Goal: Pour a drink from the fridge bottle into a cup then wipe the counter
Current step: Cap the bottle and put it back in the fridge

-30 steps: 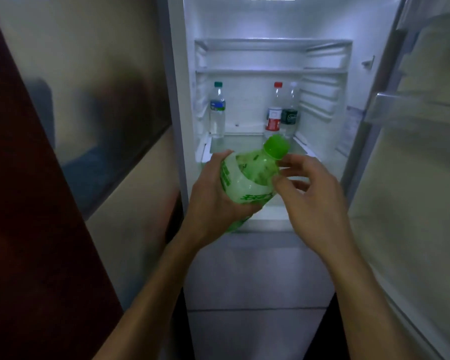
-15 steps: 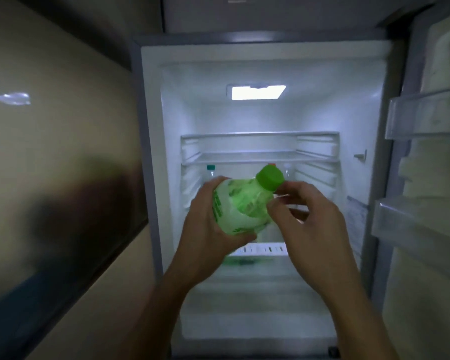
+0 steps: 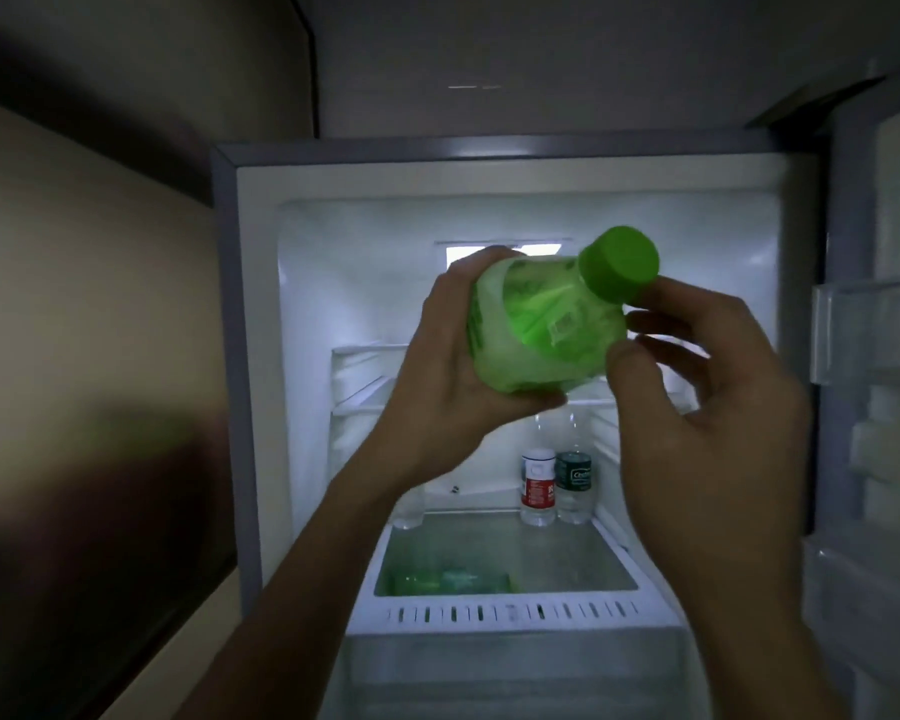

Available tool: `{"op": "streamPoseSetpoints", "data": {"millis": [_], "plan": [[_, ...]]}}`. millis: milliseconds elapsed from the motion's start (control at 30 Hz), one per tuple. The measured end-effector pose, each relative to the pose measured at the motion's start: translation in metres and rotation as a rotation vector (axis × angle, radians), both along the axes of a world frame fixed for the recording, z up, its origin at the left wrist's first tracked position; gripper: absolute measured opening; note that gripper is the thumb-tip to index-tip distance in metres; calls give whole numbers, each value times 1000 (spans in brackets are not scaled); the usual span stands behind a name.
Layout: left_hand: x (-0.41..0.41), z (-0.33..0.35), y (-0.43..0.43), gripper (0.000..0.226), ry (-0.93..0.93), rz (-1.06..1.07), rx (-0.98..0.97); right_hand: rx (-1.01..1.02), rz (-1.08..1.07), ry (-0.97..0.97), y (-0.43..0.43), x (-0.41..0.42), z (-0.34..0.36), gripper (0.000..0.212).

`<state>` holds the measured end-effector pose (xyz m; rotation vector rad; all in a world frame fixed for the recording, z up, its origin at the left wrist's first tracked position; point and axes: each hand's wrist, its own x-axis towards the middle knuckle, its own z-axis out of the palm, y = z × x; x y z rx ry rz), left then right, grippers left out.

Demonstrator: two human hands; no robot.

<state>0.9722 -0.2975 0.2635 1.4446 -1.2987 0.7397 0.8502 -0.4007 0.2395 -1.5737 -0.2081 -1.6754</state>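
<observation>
Left hand grips bottle round its body, tilted, before open fridge; cap points up-right. Right hand at the cap, fingers loosely curled, thumb on bottle shoulder; pinching or not, cannot tell. Behind, small bottles upright on shelf

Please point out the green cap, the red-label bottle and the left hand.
green cap (image 3: 623, 265), head view, flat top.
red-label bottle (image 3: 537, 493), head view, red label.
left hand (image 3: 445, 374), head view, its back.

Hands: two, left hand and right hand
Green bottle: one
Bottles on glass shelf: three, namely red-labelled bottle, dark-labelled bottle, clear bottle at left edge
</observation>
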Motion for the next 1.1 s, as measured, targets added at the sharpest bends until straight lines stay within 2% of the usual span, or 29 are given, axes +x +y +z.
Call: {"op": "streamPoseSetpoints", "data": {"millis": [233, 500, 733, 967, 1100], "plan": [[51, 35, -25, 89, -82, -25, -18, -33, -116, -41, -12, 42, 16, 30], [107, 34, -45, 89, -191, 49, -20, -29, -154, 62, -22, 92, 6, 40], [137, 30, -56, 89, -150, 65, -52, -69, -204, 159, -27, 127, 11, 45], [162, 38, -53, 87, -203, 189, 158, -113, -272, 266, -42, 156, 13, 39], [165, 37, -55, 90, -181, 219, 172, -128, -307, 251, -42, 164, 12, 38]]}}
